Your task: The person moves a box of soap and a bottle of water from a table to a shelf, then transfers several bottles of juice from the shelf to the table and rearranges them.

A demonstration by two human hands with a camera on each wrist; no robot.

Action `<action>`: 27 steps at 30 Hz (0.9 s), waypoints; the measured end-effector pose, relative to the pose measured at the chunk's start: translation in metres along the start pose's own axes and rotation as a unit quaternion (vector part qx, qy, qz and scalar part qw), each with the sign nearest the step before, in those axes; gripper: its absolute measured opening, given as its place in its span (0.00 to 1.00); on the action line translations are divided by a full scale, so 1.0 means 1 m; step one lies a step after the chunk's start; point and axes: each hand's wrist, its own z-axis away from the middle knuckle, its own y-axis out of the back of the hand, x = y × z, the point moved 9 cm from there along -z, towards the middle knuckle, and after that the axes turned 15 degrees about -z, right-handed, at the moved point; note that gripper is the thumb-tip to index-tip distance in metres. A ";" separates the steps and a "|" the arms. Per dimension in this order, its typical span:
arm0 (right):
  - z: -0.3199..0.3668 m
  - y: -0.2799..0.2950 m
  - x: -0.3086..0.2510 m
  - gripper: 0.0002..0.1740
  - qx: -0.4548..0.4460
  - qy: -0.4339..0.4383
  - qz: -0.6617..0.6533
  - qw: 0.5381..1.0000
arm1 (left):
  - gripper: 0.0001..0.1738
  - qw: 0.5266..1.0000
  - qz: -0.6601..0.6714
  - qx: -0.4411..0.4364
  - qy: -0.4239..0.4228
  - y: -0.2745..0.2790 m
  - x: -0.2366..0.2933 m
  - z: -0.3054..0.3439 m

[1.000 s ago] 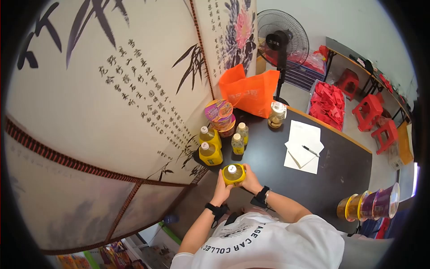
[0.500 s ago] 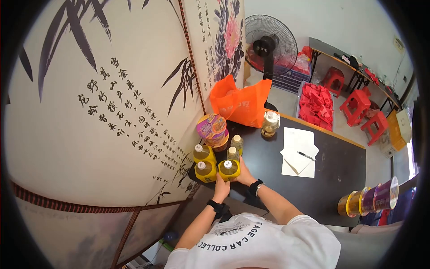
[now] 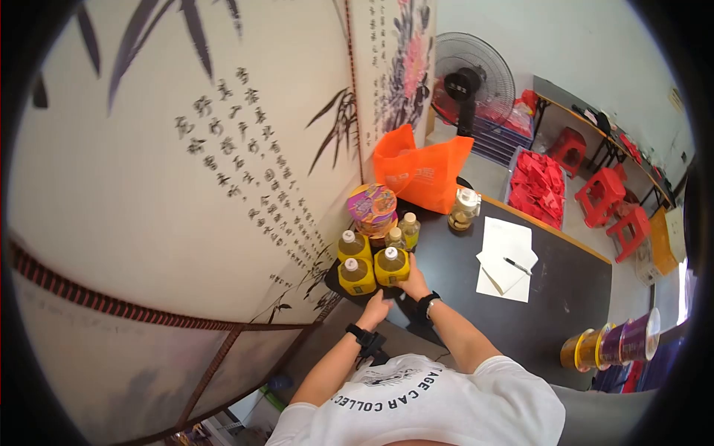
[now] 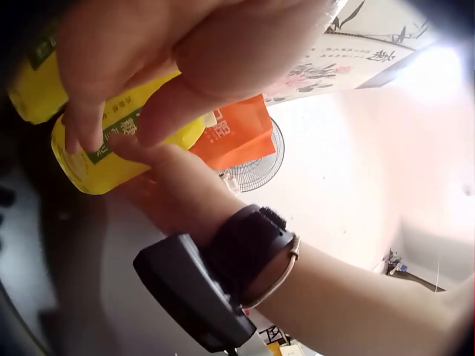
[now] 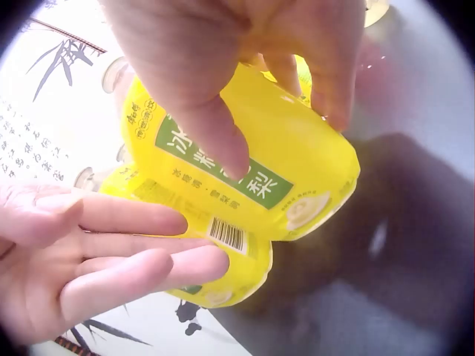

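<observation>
Head view: black table (image 3: 535,297) against painted screen (image 3: 186,186); fan (image 3: 474,80), orange bag (image 3: 424,175) far. Three yellow bottles (image 3: 352,245), two small bottles (image 3: 408,227), one jar (image 3: 465,208), one pen (image 3: 515,262). Held bottle (image 3: 392,265) stands near-left on table, among other yellows

Left wrist view: left hand (image 4: 148,52) fingers relaxed, over held bottle

Right wrist view: right hand (image 5: 245,59) thumb and fingers curled round held bottle; left hand fingers straight, beside neighbouring yellow

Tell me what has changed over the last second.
The yellow bottle went from both hands' hold close to the person forward into the group, beside the two other yellow bottles. The left hand let go of it and now has straight fingers; the right hand still grips it. The orange bag, the papers and the noodle bowls stayed put.
</observation>
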 end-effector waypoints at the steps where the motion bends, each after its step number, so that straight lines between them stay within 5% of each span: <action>1: 0.010 0.004 0.012 0.59 0.004 -0.060 0.023 0.998 | 0.35 0.999 -0.007 -0.005 -0.039 0.000 -0.010 0.003; 4: 0.035 0.004 0.069 0.53 -0.012 -0.042 0.047 0.998 | 0.26 0.995 0.014 0.020 -0.094 0.025 -0.023 0.049; 7: 0.092 -0.019 0.072 0.30 -0.230 -0.161 0.057 0.958 | 0.22 0.991 0.018 0.078 -0.105 0.043 -0.067 0.095; 9: 0.125 -0.039 0.046 0.27 -0.340 -0.190 0.067 0.919 | 0.22 0.983 0.040 0.154 -0.090 0.052 -0.100 0.135; 14: 0.156 -0.128 -0.001 0.28 -0.474 -0.083 0.061 0.875 | 0.22 0.938 0.111 0.327 0.014 0.064 -0.139 0.270; 19: 0.246 -0.230 -0.084 0.26 -0.639 0.008 0.051 0.767 | 0.21 0.842 0.110 0.521 0.084 0.065 -0.147 0.416; 27: 0.431 -0.307 -0.217 0.23 -0.845 0.137 -0.041 0.516 | 0.16 0.670 -0.037 0.725 0.156 0.047 -0.097 0.652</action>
